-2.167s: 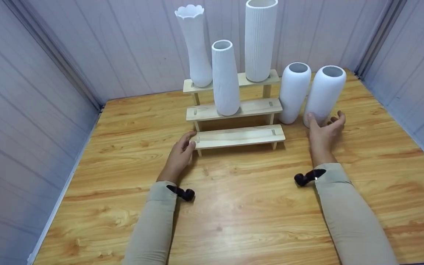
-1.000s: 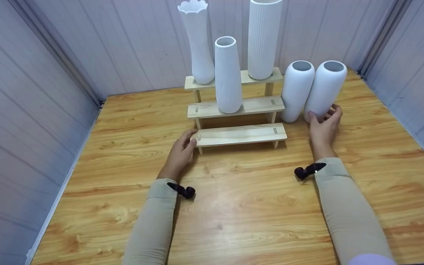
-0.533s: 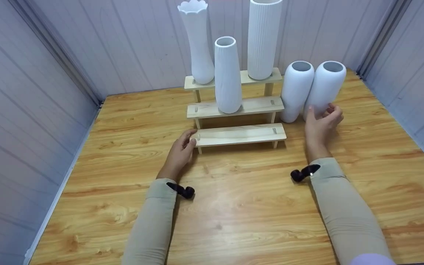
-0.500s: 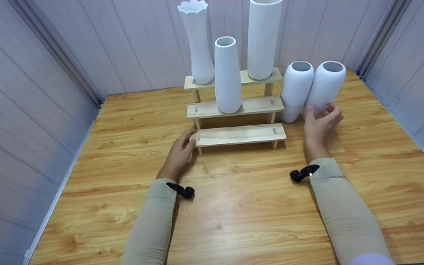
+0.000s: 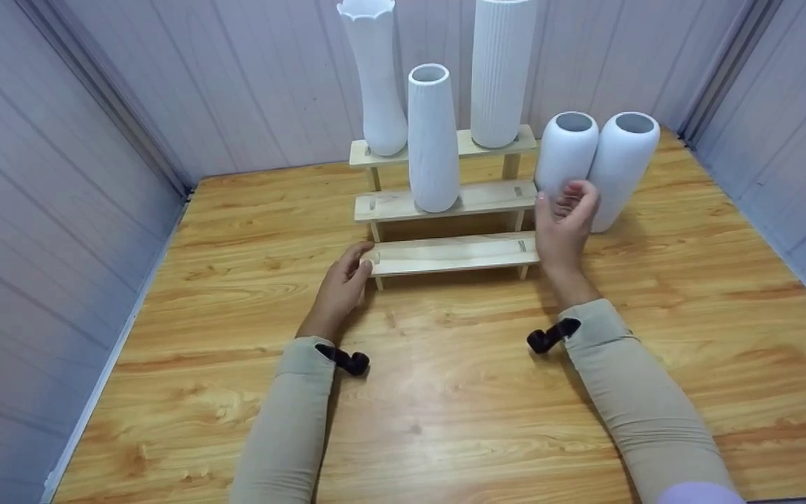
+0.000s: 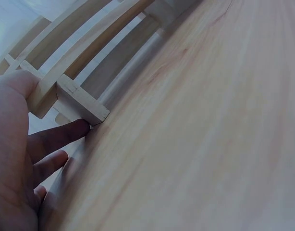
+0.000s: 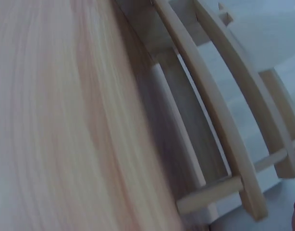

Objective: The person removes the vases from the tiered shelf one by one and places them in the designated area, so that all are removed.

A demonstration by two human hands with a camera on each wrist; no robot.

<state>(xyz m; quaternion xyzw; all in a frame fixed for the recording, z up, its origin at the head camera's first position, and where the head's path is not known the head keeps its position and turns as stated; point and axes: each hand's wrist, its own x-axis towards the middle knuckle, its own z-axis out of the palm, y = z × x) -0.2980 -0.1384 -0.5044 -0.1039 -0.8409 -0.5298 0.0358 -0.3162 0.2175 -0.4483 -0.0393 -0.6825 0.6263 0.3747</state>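
Note:
My left hand [image 5: 338,288] grips the left end of the lowest shelf on a three-step wooden stand [image 5: 455,255]. In the left wrist view, the thumb [image 6: 23,83] lies against the board's end and the index finger [image 6: 66,136] reaches the leg. My right hand [image 5: 565,227], fingers loosely curled and holding nothing, is beside the stand's right end. It hides the lower part of a smooth white vase [image 5: 566,154]. A matching vase [image 5: 623,164] stands just to the right, upright on the table. The right wrist view shows mostly the stand [image 7: 205,96] and a sliver of fingertip.
A white scalloped-rim vase [image 5: 379,84] and a ribbed cylindrical vase [image 5: 502,77] stand on the top shelf. On the middle shelf is a tapered white vase [image 5: 434,147]. Panelled walls [image 5: 270,77] border the wooden table [image 5: 417,420] at the back and sides.
My right hand has let go of the right smooth vase and moved left, before the other one. Those two vases now stand closer together. The left hand stays on the stand.

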